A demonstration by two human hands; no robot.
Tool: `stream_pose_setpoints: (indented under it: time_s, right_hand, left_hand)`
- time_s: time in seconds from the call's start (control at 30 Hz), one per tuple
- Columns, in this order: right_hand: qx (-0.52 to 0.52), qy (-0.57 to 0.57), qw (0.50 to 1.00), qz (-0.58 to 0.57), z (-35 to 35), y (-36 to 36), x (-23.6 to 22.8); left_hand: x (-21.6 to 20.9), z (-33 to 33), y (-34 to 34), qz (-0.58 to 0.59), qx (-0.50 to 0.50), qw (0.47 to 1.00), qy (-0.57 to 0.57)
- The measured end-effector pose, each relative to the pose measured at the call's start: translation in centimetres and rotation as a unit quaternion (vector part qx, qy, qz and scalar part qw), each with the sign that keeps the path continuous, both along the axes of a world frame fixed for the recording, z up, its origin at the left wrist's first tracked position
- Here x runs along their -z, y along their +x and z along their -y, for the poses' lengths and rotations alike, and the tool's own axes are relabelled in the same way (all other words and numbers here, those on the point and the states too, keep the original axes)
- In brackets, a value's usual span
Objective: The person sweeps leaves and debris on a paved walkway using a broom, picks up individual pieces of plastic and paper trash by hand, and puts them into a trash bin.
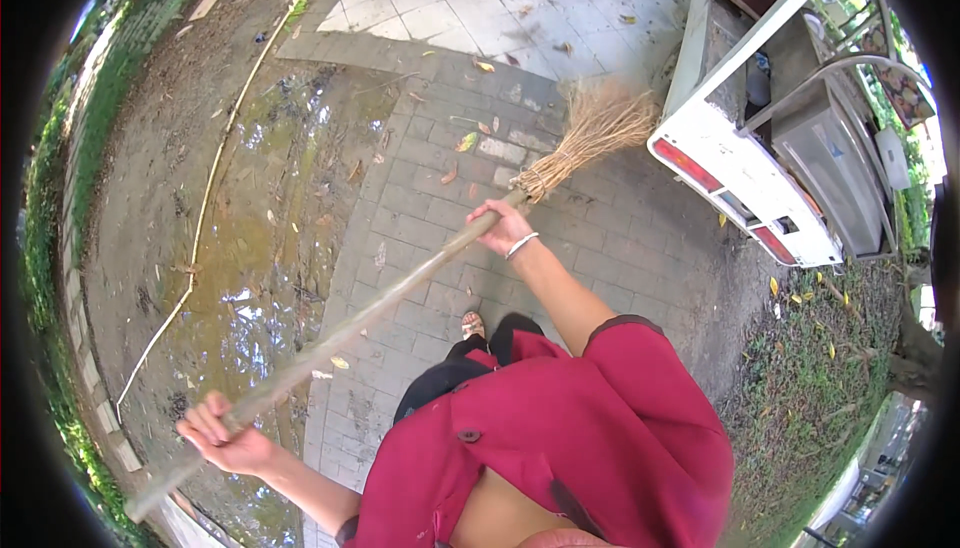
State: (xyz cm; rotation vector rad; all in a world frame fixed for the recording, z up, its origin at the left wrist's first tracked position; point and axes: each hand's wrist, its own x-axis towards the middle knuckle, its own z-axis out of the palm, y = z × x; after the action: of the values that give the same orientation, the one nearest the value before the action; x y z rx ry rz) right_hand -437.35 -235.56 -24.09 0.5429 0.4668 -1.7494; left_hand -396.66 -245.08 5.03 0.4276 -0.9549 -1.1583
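Observation:
A long twig broom (385,298) slants across my front, its wooden handle running from lower left up to the right. My left hand (228,438) is closed round the handle near its free end. Close below the twigs, my right hand (502,226) grips the handle; a white band circles that wrist. The bound bristles (595,133) spread over the pavers beside a white cart, and their tips are blurred. Several dry leaves (467,142) lie on the brick paving (420,168) to the left of the bristles.
A white cart with red lights (690,163) stands close on the right. Muddy ground with a shallow puddle (250,318) stretches along the left, crossed by a long thin pole (205,208). Pale tiles (470,3) lie ahead. Grass with fallen leaves (800,358) borders the lower right.

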Motion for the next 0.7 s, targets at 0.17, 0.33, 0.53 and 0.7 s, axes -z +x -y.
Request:
stream_pose_setpoints:
  time_s: [0.17, 0.33, 0.53, 0.7]
  right_hand:
    - [-0.007, 0.010, 0.992, 0.122, 3.4, 2.2, -2.2]
    - [-0.003, 0.072, 0.975, 0.209, 10.4, -4.8, -0.1]
    - [-0.160, -0.044, 0.962, 0.216, 28.8, -12.0, -1.5]
    - [-0.180, -0.122, 0.955, 0.199, 47.0, -19.7, -4.6]
  left_hand:
    - [-1.7, 15.2, -1.2, -0.036, -0.097, 0.991, 0.090]
    - [-1.0, 25.3, -17.6, -0.067, 0.162, 0.979, 0.104]
    - [-10.6, 30.3, -24.2, -0.044, 0.108, 0.993, 0.021]
    - [-14.3, 27.6, -36.1, 0.035, 0.059, 0.979, -0.194]
